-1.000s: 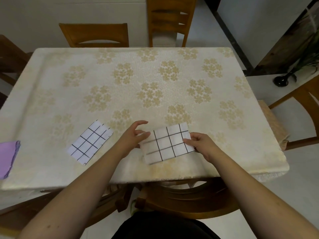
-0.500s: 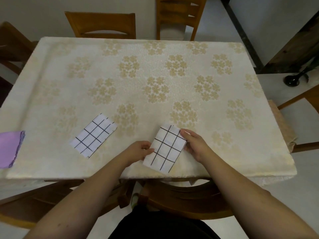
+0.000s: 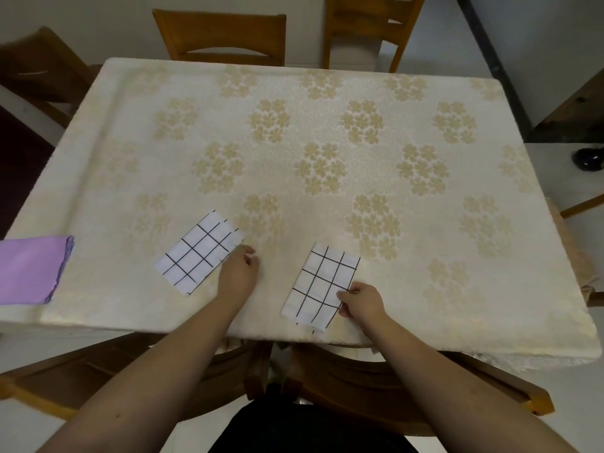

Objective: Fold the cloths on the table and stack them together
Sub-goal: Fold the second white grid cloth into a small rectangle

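Two folded checked cloths lie near the front edge of the worktop [image 3: 327, 103]: the left checked cloth [image 3: 199, 253] and the right checked cloth [image 3: 322, 286], well apart. A purple cloth [image 3: 29, 269] sits at the far left edge. The right hand [image 3: 359, 302] pinches the right cloth's near corner between thumb and fingers; the left hand [image 3: 238, 273] is loosely curled at the left cloth's right edge (whether it actually grips, I cannot tell). These look thin, light and floppy, so they would likely unfold if lifted by one corner; holding a folded edge seems safer.
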{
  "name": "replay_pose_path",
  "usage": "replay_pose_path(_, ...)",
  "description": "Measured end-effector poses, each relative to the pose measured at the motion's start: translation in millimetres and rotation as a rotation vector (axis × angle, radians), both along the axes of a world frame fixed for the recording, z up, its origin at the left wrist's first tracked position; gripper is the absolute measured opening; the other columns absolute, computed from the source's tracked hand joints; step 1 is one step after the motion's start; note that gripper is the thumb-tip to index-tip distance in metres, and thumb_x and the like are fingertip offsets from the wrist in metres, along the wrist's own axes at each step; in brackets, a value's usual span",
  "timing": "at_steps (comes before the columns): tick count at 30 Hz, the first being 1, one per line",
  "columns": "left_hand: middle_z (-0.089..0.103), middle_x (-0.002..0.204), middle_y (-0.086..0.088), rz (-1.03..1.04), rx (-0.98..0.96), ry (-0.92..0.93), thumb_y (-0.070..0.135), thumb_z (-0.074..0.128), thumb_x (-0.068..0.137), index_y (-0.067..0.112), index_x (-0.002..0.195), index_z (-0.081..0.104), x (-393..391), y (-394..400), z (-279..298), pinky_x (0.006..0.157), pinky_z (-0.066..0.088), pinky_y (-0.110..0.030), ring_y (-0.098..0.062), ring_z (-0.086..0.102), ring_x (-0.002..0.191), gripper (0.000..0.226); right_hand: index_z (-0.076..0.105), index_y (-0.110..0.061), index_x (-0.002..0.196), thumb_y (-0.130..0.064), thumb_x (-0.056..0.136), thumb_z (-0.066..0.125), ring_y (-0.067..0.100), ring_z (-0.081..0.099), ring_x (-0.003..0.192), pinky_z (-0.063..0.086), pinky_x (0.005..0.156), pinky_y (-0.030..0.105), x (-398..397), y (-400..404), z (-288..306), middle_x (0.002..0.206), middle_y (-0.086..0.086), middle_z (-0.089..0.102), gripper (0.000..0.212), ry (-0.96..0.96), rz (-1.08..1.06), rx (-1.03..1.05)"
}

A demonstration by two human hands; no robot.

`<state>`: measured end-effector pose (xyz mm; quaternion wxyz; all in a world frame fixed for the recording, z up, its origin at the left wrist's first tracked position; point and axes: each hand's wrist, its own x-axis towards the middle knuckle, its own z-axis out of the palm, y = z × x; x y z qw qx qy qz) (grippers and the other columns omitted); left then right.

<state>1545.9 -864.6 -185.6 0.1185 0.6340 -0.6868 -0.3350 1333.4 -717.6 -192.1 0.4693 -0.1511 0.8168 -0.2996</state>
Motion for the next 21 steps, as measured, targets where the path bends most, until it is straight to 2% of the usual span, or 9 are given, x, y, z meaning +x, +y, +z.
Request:
replay_pose_path(2, 0.059, 0.104, -0.011, 0.071, -0.059, -0.118, 0.020, 0.054, 0.089, 0.012, 0.118, 0.056, 18, -16, -3, 0.076, 0.045, -0.035, -0.031, 0.058, 0.097, 0.030, 0.039, -0.011, 0.067, -0.006, 0.085, 0.065, 0.017, 0.057, 0.045, 0.050, 0.059, 0.033, 4, -2, 0, 0.058, 0.011, 0.043, 0.032, -0.006, 0.003, -0.033)
replay_pose_path(4, 0.052, 0.121, -0.014, 0.066, -0.133, -0.292, 0.023, 0.057, 0.085, 0.011, 0.125, 0.053, 36, -26, -6, 0.088, 0.042, -0.044, -0.034, 0.050, 0.112, 0.042, 0.040, -0.010, 0.072, -0.005, 0.086, 0.064, 0.015, 0.054, 0.044, 0.049, 0.053, 0.025, 9, -4, 2, 0.060, 0.013, 0.043, 0.029, -0.029, 0.009, -0.081)
replay_pose_path(6, 0.050, 0.125, -0.012, -0.014, -0.174, -0.382, 0.028, 0.060, 0.082, 0.012, 0.125, 0.050, 54, -31, -12, 0.094, 0.039, -0.048, -0.032, 0.044, 0.120, 0.047, 0.039, -0.010, 0.074, -0.005, 0.087, 0.063, 0.017, 0.051, 0.047, 0.046, 0.048, 0.020, 14, -6, 4, 0.061, 0.015, 0.044, 0.028, -0.044, 0.013, -0.109)
replay_pose_path(8, 0.051, 0.122, -0.011, -0.127, -0.175, -0.459, 0.032, 0.057, 0.085, 0.012, 0.121, 0.050, 67, -32, -19, 0.087, 0.043, -0.048, -0.032, 0.045, 0.116, 0.042, 0.040, -0.010, 0.075, -0.007, 0.088, 0.063, 0.020, 0.051, 0.052, 0.044, 0.048, 0.019, 19, -8, 4, 0.062, 0.016, 0.048, 0.027, -0.050, 0.015, -0.116)
replay_pose_path(10, 0.052, 0.119, -0.013, -0.234, -0.189, -0.524, 0.033, 0.051, 0.091, 0.011, 0.120, 0.049, 74, -33, -21, 0.073, 0.047, -0.046, -0.033, 0.047, 0.109, 0.037, 0.041, -0.009, 0.076, -0.008, 0.088, 0.063, 0.022, 0.051, 0.057, 0.043, 0.049, 0.019, 22, -9, 5, 0.064, 0.018, 0.049, 0.025, -0.047, 0.017, -0.130)
replay_pose_path(14, 0.054, 0.106, -0.014, -0.342, -0.214, -0.590, 0.019, 0.045, 0.094, 0.011, 0.122, 0.047, 76, -39, -16, 0.055, 0.048, -0.040, -0.033, 0.051, 0.096, 0.029, 0.044, -0.009, 0.080, -0.010, 0.088, 0.063, 0.022, 0.052, 0.060, 0.044, 0.051, 0.020, 25, -11, 5, 0.066, 0.019, 0.051, 0.021, -0.049, 0.017, -0.161)
replay_pose_path(17, 0.057, 0.099, -0.016, -0.393, -0.220, -0.613, 0.005, 0.049, 0.089, 0.004, 0.117, 0.052, 76, -44, -12, 0.054, 0.050, -0.041, -0.034, 0.056, 0.085, 0.029, 0.050, -0.008, 0.089, -0.010, 0.089, 0.063, 0.023, 0.052, 0.062, 0.046, 0.059, 0.027, 27, -11, 5, 0.067, 0.019, 0.052, 0.013, -0.060, 0.000, -0.168)
replay_pose_path(19, 0.057, 0.099, -0.015, -0.354, -0.212, -0.591, 0.007, 0.043, 0.092, 0.004, 0.114, 0.051, 76, -49, -11, 0.056, 0.045, -0.038, -0.033, 0.055, 0.085, 0.023, 0.046, -0.009, 0.082, -0.011, 0.089, 0.063, 0.022, 0.052, 0.060, 0.045, 0.060, 0.029, 29, -10, 5, 0.065, 0.018, 0.052, 0.019, -0.058, 0.004, -0.157)
replay_pose_path(21, 0.057, 0.097, -0.015, -0.306, -0.212, -0.565, 0.011, 0.037, 0.095, 0.003, 0.112, 0.050, 77, -54, -9, 0.055, 0.039, -0.036, -0.032, 0.056, 0.081, 0.023, 0.040, -0.009, 0.076, -0.011, 0.090, 0.062, 0.020, 0.051, 0.056, 0.045, 0.057, 0.024, 32, -9, 5, 0.063, 0.016, 0.052, 0.025, -0.064, 0.007, -0.153)
